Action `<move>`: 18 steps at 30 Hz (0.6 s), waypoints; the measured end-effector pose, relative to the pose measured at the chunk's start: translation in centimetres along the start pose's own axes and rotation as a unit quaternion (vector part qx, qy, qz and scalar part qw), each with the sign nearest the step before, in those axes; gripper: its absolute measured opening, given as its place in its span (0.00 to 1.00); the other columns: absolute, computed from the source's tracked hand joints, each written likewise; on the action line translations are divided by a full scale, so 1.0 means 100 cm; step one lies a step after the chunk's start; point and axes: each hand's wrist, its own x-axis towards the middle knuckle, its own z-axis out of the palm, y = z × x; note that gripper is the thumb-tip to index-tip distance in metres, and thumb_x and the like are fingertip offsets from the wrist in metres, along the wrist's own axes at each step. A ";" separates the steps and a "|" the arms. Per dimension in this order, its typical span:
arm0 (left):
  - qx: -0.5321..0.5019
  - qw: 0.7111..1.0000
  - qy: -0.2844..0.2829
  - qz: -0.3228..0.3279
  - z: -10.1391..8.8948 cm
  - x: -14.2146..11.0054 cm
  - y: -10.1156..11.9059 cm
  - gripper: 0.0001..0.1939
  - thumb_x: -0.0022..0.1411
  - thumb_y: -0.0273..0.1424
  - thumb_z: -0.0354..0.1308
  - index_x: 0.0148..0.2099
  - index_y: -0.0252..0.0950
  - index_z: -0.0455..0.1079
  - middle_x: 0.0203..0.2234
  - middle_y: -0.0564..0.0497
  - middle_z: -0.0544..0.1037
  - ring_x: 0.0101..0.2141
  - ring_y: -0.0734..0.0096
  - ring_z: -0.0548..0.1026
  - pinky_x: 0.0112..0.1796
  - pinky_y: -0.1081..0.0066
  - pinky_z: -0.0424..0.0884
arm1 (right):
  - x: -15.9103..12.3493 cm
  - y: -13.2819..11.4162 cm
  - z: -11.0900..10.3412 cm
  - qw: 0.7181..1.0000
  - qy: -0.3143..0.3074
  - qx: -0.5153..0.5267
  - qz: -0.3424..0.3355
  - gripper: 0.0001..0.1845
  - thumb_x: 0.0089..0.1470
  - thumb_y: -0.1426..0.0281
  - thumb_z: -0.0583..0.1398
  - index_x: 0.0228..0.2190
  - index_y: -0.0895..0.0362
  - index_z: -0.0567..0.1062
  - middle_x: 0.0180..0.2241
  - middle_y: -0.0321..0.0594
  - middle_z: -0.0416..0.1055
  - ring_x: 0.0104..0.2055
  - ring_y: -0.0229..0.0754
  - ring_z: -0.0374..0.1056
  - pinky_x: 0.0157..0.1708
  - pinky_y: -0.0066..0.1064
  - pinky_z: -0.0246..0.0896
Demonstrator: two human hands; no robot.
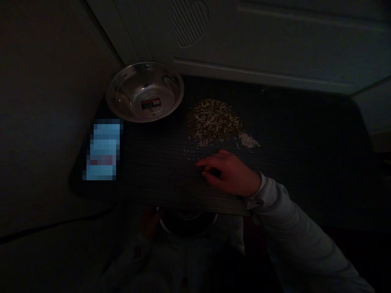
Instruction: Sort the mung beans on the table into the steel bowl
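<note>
Near the table's front edge, right hand rests below grain.

The table is dark, near black, with fine parallel ridges across its top. On it the grain heap is a speckled mix of olive-brown and pale whitish bits, the palest at the heap's right edge. Left of the heap, the bowl is shiny silver with a black, red and white label inside. The sleeve is light grey.
</note>
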 end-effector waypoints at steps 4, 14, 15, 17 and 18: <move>-0.001 1.000 0.012 0.007 0.001 0.000 -0.001 0.18 0.36 0.42 0.52 0.28 0.36 0.70 0.27 0.47 0.74 0.34 0.57 0.69 0.35 0.62 0.63 | 0.000 0.000 0.000 1.000 0.002 -0.003 -0.006 0.14 0.47 0.70 0.52 0.38 0.56 0.66 0.25 0.34 0.69 0.30 0.34 0.63 0.34 0.30 0.48; 0.010 1.000 0.005 -0.008 0.000 0.000 0.001 0.17 0.36 0.43 0.52 0.25 0.35 0.69 0.25 0.47 0.73 0.34 0.56 0.69 0.35 0.61 0.63 | 0.000 -0.001 0.000 1.000 -0.003 0.013 -0.002 0.14 0.47 0.70 0.52 0.38 0.56 0.66 0.27 0.34 0.69 0.31 0.34 0.63 0.35 0.30 0.48; 0.003 1.000 0.008 -0.007 0.000 -0.001 0.002 0.17 0.36 0.43 0.52 0.25 0.35 0.69 0.24 0.47 0.73 0.33 0.56 0.69 0.35 0.61 0.63 | 0.000 -0.001 0.000 1.000 -0.002 0.018 -0.004 0.14 0.47 0.70 0.52 0.38 0.56 0.66 0.27 0.34 0.69 0.30 0.34 0.63 0.35 0.30 0.48; -0.006 1.000 0.010 -0.004 0.000 -0.001 0.004 0.16 0.35 0.43 0.53 0.24 0.36 0.69 0.24 0.47 0.73 0.33 0.57 0.69 0.34 0.61 0.63 | 0.000 -0.001 0.000 1.000 0.003 0.029 -0.008 0.13 0.47 0.71 0.52 0.38 0.56 0.66 0.27 0.34 0.69 0.30 0.33 0.63 0.36 0.30 0.49; -0.007 1.000 0.011 -0.003 0.000 -0.001 0.005 0.16 0.35 0.42 0.53 0.24 0.36 0.68 0.24 0.48 0.73 0.32 0.57 0.69 0.34 0.61 0.63 | 0.000 -0.002 0.000 0.999 0.007 0.035 -0.010 0.13 0.47 0.71 0.52 0.38 0.56 0.66 0.27 0.34 0.69 0.30 0.33 0.63 0.36 0.30 0.50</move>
